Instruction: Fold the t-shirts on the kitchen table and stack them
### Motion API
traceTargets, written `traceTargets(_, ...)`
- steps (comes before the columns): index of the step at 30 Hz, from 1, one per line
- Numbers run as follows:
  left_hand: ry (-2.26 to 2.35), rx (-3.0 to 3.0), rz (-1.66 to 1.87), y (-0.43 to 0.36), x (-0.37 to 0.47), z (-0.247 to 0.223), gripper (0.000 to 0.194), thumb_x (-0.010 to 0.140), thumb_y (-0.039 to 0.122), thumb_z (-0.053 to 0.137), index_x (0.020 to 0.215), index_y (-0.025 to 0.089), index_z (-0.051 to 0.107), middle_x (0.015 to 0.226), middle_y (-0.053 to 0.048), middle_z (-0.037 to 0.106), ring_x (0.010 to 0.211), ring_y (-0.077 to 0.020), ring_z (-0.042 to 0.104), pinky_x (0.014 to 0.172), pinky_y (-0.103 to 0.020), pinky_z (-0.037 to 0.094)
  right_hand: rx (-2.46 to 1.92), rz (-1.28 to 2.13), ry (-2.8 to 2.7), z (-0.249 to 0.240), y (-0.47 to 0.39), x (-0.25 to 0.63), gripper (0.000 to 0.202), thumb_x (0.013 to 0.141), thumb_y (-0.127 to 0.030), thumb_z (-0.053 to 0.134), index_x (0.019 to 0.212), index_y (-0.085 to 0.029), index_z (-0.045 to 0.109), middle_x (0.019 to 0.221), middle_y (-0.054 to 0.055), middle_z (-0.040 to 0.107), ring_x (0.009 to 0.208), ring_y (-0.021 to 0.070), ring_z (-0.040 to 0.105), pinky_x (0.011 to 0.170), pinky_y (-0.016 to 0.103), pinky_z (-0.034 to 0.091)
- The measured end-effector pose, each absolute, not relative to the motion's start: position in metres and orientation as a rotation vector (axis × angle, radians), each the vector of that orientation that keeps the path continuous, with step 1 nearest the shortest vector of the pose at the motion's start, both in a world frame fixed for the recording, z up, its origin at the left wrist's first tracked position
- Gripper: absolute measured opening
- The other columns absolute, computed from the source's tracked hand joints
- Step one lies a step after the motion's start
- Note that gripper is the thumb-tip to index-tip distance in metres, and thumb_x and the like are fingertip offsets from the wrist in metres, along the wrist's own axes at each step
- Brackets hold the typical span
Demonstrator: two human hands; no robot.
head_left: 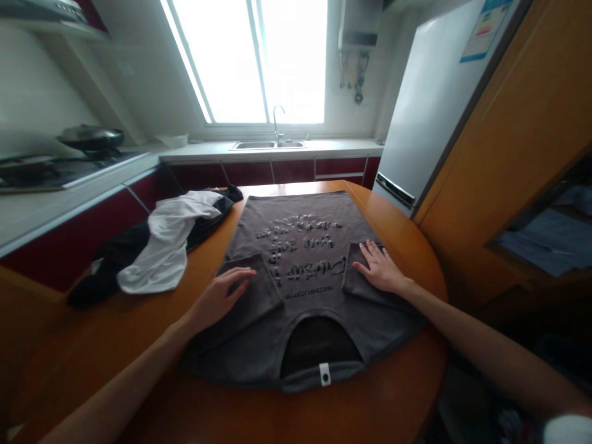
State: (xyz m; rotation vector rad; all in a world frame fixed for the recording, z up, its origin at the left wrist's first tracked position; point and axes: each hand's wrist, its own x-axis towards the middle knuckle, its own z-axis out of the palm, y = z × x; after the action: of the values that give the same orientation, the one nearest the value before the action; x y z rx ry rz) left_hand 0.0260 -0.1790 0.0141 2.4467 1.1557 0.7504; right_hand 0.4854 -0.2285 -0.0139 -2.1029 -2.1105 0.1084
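A dark grey T-shirt with black raised lettering lies spread on the round wooden table, its neckline and white label toward me. Both sleeves are folded inward over the front. My left hand is at the left sleeve, fingers extended and thumb apart, holding nothing; whether it touches the cloth is hard to tell. Flat on the right sleeve rests my right hand, its fingers spread.
White cloth lies over black clothing on the table's left side. Beyond are a counter with a sink, a stove with a pan at left, and a fridge at right.
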Motion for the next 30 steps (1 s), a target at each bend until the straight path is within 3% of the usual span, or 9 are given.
traceTargets(10, 1.212, 2.407, 0.808, -0.176, 0.018, 0.018, 0.037, 0.094, 0.047, 0.051, 0.116, 0.023, 0.07, 0.125, -0.008, 0.071, 0.119, -0.0263, 0.065, 0.108, -0.042, 0.048, -2.199, 0.073, -1.989, -0.023, -0.218, 0.505, 0.085, 0.098, -0.07, 0.019, 0.16, -0.012, 0.024, 0.166, 0.018, 0.018, 0.155, 0.0289, 0.013, 0.123, 0.056, 0.014)
traceTargets(14, 1.225, 2.407, 0.817, -0.175, 0.012, 0.021, 0.035, 0.096, 0.043, 0.051, 0.117, 0.023, 0.069, 0.127, -0.008, 0.069, 0.122, -0.0254, 0.063, 0.109, -0.041, 0.046, -2.231, 0.042, -1.929, -0.013, -0.218, 0.509, 0.087, 0.098, -0.07, 0.02, 0.16, -0.009, 0.025, 0.167, 0.02, 0.013, 0.155, 0.0325, 0.009, 0.121, 0.064, 0.01)
traceTargets(17, 1.269, 2.408, 0.84, -0.176, 0.011, 0.024, 0.035, 0.096, 0.041, 0.049, 0.119, 0.022, 0.068, 0.129, -0.008, 0.068, 0.125, -0.0259, 0.061, 0.111, -0.042, 0.045, -2.208, 0.022, -1.892, 0.006, -0.225, 0.505, 0.086, 0.097, -0.07, 0.02, 0.159, -0.011, 0.028, 0.166, 0.02, 0.016, 0.154, 0.0357, 0.011, 0.119, 0.067, 0.014)
traceTargets(21, 1.287, 2.478, 0.818, -0.188, 0.024, 0.026, 0.037, 0.099, 0.043, 0.047, 0.123, 0.023, 0.067, 0.136, -0.008, 0.064, 0.132, -0.0266, 0.055, 0.115, -0.045, 0.04, -2.033, -0.006, -2.022, 0.014, -0.241, 0.474, 0.081, 0.098, -0.068, 0.023, 0.16, -0.017, 0.028, 0.167, 0.015, 0.018, 0.154, 0.0354, 0.013, 0.12, 0.062, 0.019)
traceTargets(23, 1.212, 2.576, 0.701, -0.2, 0.035, 0.026, 0.043, 0.1, 0.044, 0.047, 0.136, 0.025, 0.061, 0.146, -0.008, 0.057, 0.142, -0.0275, 0.045, 0.12, -0.047, 0.034, -1.965, -0.016, -2.099, 0.004, -0.248, 0.453, 0.081, 0.098, -0.068, 0.024, 0.161, -0.017, 0.026, 0.168, 0.014, 0.016, 0.155, 0.0342, 0.012, 0.121, 0.06, 0.018)
traceTargets(27, 0.895, 2.775, 0.243, -0.225, 0.051, 0.024, 0.059, 0.101, 0.049, 0.049, 0.156, 0.039, 0.033, 0.166, -0.002, 0.027, 0.154, -0.0319, 0.017, 0.123, -0.06, 0.014, -1.979, 0.045, -2.182, -0.02, -0.256, 0.424, 0.082, 0.098, -0.068, 0.027, 0.161, -0.017, 0.025, 0.167, 0.015, 0.016, 0.155, 0.0334, 0.011, 0.121, 0.062, 0.015)
traceTargets(30, 0.77, 2.821, 0.118, -0.233, 0.056, 0.025, 0.062, 0.101, 0.052, 0.049, 0.158, 0.043, 0.025, 0.168, -0.001, 0.017, 0.155, -0.0327, 0.011, 0.123, -0.061, 0.01, -1.987, 0.064, -2.17, -0.024, -0.257, 0.422, 0.083, 0.098, -0.069, 0.026, 0.161, -0.016, 0.022, 0.167, 0.015, 0.015, 0.155, 0.032, 0.01, 0.121, 0.062, 0.015)
